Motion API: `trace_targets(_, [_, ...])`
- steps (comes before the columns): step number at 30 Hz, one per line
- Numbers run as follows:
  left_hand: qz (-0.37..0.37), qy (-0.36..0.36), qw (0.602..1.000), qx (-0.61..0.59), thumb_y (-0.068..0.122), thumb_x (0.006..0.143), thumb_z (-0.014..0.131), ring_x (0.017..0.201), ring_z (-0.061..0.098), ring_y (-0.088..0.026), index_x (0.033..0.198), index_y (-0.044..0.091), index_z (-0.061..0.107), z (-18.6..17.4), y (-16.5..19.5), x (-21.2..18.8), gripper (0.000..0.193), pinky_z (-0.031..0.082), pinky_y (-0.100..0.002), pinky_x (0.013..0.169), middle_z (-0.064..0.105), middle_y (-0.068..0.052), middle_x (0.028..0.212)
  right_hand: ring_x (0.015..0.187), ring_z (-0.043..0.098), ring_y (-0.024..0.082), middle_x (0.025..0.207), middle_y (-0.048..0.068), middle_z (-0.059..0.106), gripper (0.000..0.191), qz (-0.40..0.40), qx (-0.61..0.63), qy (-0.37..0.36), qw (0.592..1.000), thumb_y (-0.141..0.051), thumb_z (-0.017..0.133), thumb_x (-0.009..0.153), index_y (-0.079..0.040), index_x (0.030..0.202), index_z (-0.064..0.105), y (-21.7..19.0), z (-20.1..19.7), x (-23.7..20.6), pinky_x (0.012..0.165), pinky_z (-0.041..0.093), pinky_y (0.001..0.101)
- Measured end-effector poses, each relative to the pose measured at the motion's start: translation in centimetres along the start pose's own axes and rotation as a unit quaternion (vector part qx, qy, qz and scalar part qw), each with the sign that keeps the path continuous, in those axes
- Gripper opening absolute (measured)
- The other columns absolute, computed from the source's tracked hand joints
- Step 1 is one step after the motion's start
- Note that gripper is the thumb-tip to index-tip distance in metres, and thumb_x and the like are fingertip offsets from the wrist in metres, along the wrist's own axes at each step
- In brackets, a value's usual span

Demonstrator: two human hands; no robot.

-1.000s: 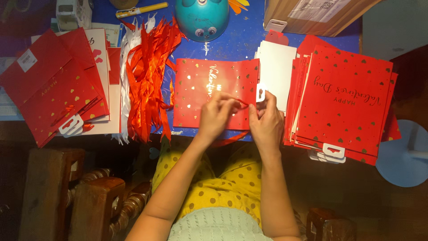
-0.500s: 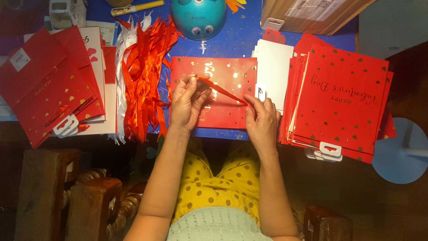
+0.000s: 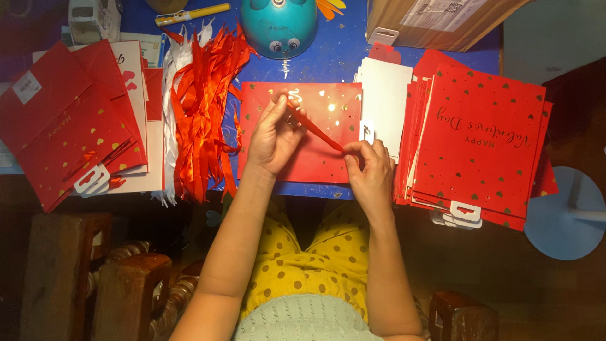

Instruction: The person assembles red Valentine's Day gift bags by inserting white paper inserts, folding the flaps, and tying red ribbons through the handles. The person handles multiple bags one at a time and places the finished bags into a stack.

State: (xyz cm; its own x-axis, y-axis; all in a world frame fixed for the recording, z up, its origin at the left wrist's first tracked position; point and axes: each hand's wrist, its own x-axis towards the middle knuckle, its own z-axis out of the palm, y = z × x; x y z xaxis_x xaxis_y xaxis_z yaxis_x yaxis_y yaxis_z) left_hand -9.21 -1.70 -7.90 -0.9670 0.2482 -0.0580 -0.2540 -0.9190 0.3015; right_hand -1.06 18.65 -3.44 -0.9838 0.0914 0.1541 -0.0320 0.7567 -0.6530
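Warm overhead light, glare on red bag (image 3: 300,129), dark floor, sharp.

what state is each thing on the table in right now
red ribbon: stretched taut between both hands
left hand: pinching the ribbon's upper end
right hand: pinching its lower end
red bag: lying flat under the hands
ribbon pile: loose heap
right bag stack: flat, fanned
left bag stack: flat, fanned

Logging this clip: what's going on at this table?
A person holds a red ribbon stretched between the left hand and right hand, over a flat red paper bag on the blue table. A ribbon pile lies to the left, a bag stack to the right.
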Motion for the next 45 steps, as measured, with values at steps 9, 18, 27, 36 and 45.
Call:
trace_targets(9, [0.006, 0.045, 0.94, 0.338, 0.021, 0.101, 0.067, 0.086, 0.064, -0.008, 0.125, 0.004, 0.071, 1.1, -3.7, 4.6, 0.03, 0.056, -0.028, 0.079, 0.069, 0.001, 0.091, 0.1, 0.06, 0.026, 0.096, 0.006, 0.059, 0.013, -0.036, 0.018, 0.009, 0.999, -0.003, 0.07, 0.084, -0.013, 0.088, 0.077, 1.1, 0.4, -0.4, 0.092, 0.043, 0.0436])
trace_targets(18, [-0.043, 0.039, 0.927, 0.37, 0.017, 0.099, 0.067, 0.073, 0.065, -0.009, 0.126, 0.003, 0.064, 0.2, -5.5, 5.5, 0.031, 0.058, -0.026, 0.068, 0.069, -0.003, 0.086, 0.091, 0.065, 0.018, 0.104, 0.006, 0.069, 0.035, 0.054, 0.163, 0.001, 0.985, 0.0, 0.063, 0.093, -0.007, 0.127, 0.063, 0.5, -0.6, 0.8, 0.081, 0.054, 0.0341])
trace_targets(27, [-0.076, 0.004, 0.921, 0.381, 0.013, 0.097, 0.072, 0.064, 0.061, -0.01, 0.103, 0.006, 0.054, 0.0, -4.3, 5.3, 0.02, 0.049, -0.024, 0.056, 0.069, -0.006, 0.078, 0.091, 0.066, 0.014, 0.107, 0.008, 0.071, 0.03, 0.03, 0.104, 0.055, 0.993, -0.011, 0.053, 0.11, -0.005, 0.138, 0.062, -0.4, -1.3, 2.9, 0.08, 0.054, 0.0311])
trace_targets(36, [-0.13, 0.0, 0.885, 0.447, 0.008, 0.094, 0.071, 0.05, 0.058, -0.01, 0.093, 0.01, 0.047, 0.7, -3.7, 6.1, 0.024, 0.044, -0.024, 0.043, 0.068, -0.007, 0.068, 0.076, 0.061, 0.018, 0.095, 0.007, 0.055, 0.022, 0.121, 0.157, 0.001, 0.98, -0.015, 0.061, 0.103, -0.015, 0.12, 0.076, 1.3, -0.1, 5.7, 0.069, 0.053, 0.0332])
trace_targets(45, [-0.157, 0.026, 0.862, 0.481, 0.008, 0.094, 0.072, 0.049, 0.056, -0.007, 0.094, 0.01, 0.045, 1.7, -3.9, 7.1, 0.027, 0.042, -0.023, 0.04, 0.066, -0.006, 0.067, 0.102, 0.064, 0.02, 0.108, 0.011, 0.062, 0.022, 0.038, 0.094, 0.044, 0.994, -0.01, 0.063, 0.097, -0.014, 0.116, 0.075, 2.4, 1.9, 6.7, 0.092, 0.052, 0.0373])
